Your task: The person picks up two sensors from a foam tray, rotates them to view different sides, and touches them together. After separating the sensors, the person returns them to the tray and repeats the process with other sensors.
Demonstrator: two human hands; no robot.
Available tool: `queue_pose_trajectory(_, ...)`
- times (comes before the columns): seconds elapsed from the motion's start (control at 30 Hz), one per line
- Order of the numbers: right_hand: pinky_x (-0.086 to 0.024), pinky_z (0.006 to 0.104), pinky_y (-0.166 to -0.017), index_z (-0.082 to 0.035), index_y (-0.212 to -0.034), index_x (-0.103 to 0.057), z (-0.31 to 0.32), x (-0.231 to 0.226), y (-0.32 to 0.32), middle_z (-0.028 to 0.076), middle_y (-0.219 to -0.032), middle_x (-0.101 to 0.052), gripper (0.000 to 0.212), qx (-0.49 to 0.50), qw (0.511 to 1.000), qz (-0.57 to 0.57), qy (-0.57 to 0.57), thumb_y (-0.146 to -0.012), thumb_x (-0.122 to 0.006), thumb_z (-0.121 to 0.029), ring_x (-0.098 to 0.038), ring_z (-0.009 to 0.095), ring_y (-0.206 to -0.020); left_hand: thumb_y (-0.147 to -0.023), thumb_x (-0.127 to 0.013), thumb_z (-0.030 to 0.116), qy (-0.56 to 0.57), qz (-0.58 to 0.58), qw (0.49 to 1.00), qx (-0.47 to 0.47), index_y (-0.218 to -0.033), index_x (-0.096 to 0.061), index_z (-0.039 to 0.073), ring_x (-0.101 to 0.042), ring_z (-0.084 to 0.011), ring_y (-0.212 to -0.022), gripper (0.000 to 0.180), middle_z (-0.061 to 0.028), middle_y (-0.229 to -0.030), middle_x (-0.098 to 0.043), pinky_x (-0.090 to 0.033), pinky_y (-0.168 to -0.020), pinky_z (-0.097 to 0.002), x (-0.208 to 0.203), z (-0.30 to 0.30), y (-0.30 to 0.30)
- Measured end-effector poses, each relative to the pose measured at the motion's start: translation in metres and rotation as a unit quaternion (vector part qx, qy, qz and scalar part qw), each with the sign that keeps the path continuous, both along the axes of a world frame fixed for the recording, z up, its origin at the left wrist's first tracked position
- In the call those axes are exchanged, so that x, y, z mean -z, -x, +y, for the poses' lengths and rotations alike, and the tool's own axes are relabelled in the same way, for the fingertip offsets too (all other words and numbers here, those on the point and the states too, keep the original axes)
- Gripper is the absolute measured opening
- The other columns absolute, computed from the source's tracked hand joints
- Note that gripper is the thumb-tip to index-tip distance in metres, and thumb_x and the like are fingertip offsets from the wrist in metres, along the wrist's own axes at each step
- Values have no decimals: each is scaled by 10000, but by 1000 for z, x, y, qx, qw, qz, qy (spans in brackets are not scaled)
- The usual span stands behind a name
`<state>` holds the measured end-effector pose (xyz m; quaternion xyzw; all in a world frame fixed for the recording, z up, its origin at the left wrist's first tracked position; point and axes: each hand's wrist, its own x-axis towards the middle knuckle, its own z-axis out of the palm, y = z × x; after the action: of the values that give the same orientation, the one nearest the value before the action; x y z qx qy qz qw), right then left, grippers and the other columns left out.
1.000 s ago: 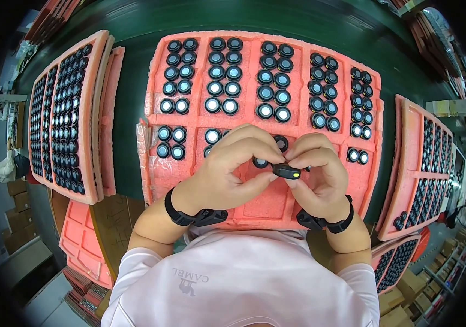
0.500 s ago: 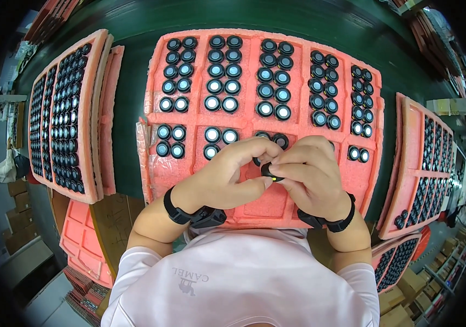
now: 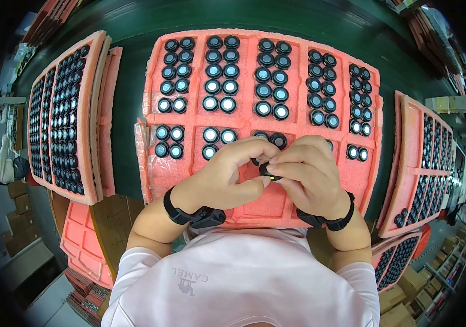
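Between both hands is a small round black part (image 3: 270,173) with a yellow mark on its edge; its exact kind is unclear. My left hand (image 3: 239,170) pinches it from the left with thumb and fingers. From the other side, my right hand (image 3: 310,170) grips it with closed fingertips. Both hands are above a pink foam tray (image 3: 186,180) divided into compartments. Black round parts with shiny pale centres (image 3: 227,103) stand in paired columns in the far compartments, with fewer in the near row. Some near-row parts are hidden by my hands.
Stacked pink foam trays (image 3: 95,109) full of similar parts stand at the left, more trays (image 3: 407,163) at the right. Beneath lies a dark green table (image 3: 129,109). A lower pink tray (image 3: 83,234) is at the left. People are at both far sides.
My hands stay almost in place, both still gripping the black part. The view shifts very slightly. The person at the far left has moved an arm.
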<state>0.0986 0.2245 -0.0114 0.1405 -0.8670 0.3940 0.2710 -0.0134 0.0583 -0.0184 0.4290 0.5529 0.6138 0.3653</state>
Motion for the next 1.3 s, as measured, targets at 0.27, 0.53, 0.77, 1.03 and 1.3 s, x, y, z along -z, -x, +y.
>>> queue_pose_trajectory(0.27,-474,367,-737,-54,-971,-657,8,-11,-14,79,-957,-653,290,32,997,-65,-12,-699,-728,19,-591,279,-819,-778,-600,-33,20,-10,1000,-8,-1115,-604,-11,-531,-151,-849,338,-71,-957,-594,-435,-787,-281,-1,3,0)
queue_pose_trajectory(0.53,-510,392,-724,-17,-959,-629,55,-17,-80,132,-956,-632,250,211,949,-194,-131,-728,-708,36,-624,308,-852,-783,-605,-36,16,4,1000,-11,-1119,-634,-8,-542,-145,-845,339,-75,-979,-608,-441,-793,-271,-2,2,4)
queue_pose_trajectory(0.77,-506,382,-702,-18,-904,-612,70,-1,-115,119,-926,-599,207,234,921,-231,-210,-725,-705,27,-613,309,-827,-812,-590,85,38,31,999,5,-1070,-643,-33,-548,-174,-901,289,-107,-1013,-601,-436,-855,-307,-7,0,3)
queue_pose_trajectory(1.03,-499,374,-709,-22,-906,-616,76,1,-114,112,-913,-591,216,246,912,-229,-236,-717,-719,5,-606,305,-827,-794,-614,20,23,27,999,-3,-1045,-650,-18,-543,-158,-862,257,-91,-983,-596,-438,-812,-282,-7,3,1)
queue_pose_trajectory(1.3,-499,369,-723,-13,-934,-618,78,-15,-141,128,-926,-592,220,316,906,-224,-168,-733,-703,13,-597,324,-811,-842,-609,126,27,31,999,4,-1037,-637,-37,-531,-160,-883,255,-99,-1003,-580,-425,-819,-283,-8,1,-2)
